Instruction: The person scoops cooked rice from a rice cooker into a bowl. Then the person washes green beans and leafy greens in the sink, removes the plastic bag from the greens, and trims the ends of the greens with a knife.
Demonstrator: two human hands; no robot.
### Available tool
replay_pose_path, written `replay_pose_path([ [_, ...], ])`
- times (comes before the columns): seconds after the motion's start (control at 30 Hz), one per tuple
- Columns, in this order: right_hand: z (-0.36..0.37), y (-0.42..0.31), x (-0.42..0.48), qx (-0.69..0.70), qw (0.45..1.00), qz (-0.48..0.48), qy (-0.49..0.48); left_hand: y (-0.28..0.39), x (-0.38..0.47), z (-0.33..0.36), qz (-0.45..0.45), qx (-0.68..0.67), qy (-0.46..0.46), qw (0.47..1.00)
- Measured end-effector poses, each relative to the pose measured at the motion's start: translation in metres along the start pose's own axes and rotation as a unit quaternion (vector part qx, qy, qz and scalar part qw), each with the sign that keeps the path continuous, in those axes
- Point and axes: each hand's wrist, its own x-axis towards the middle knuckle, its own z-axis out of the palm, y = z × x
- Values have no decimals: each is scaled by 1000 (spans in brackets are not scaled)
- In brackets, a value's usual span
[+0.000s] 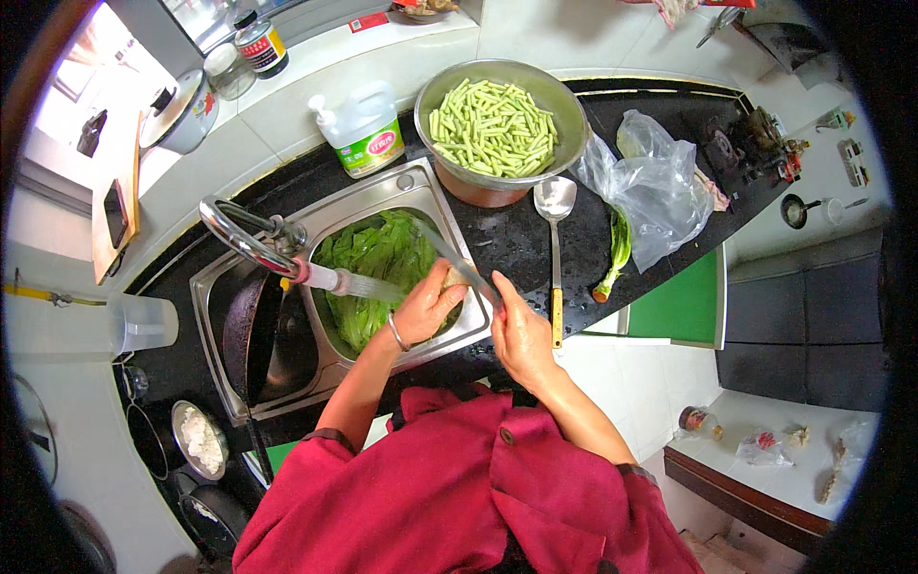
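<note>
My left hand, with a bracelet at the wrist, grips a small pale brown piece of food over the right edge of the sink. In my right hand is a knife; its blade points away from me and lies against or just beside the piece. Leafy greens fill the right basin beneath and left of my hands. Water streams from the faucet through a pink and white nozzle towards my left hand. My fingers hide part of the piece and the knife's handle.
A wok leans in the left basin of the steel sink. Behind stand a detergent jug and a metal bowl of cut green beans. Rightward lie a spatula, a green stalk and a plastic bag.
</note>
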Motion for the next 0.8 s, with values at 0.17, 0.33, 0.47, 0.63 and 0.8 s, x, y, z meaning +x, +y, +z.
replay_pose_path([
  [0.17,2,2,9,-15,1000,-19,-19,0,6,3,21,6,-6,1000],
  [0.33,9,11,12,-33,998,-34,-29,-12,10,1,40,56,-15,997],
  [0.47,11,9,13,-24,999,-20,-38,-8,9,-2,22,43,-19,999],
  [0.63,9,-4,13,-19,997,12,-70,-8,2,0,75,123,53,988],
  [0.8,6,-13,15,-13,996,27,-82,-1,4,-4,137,236,92,958],
])
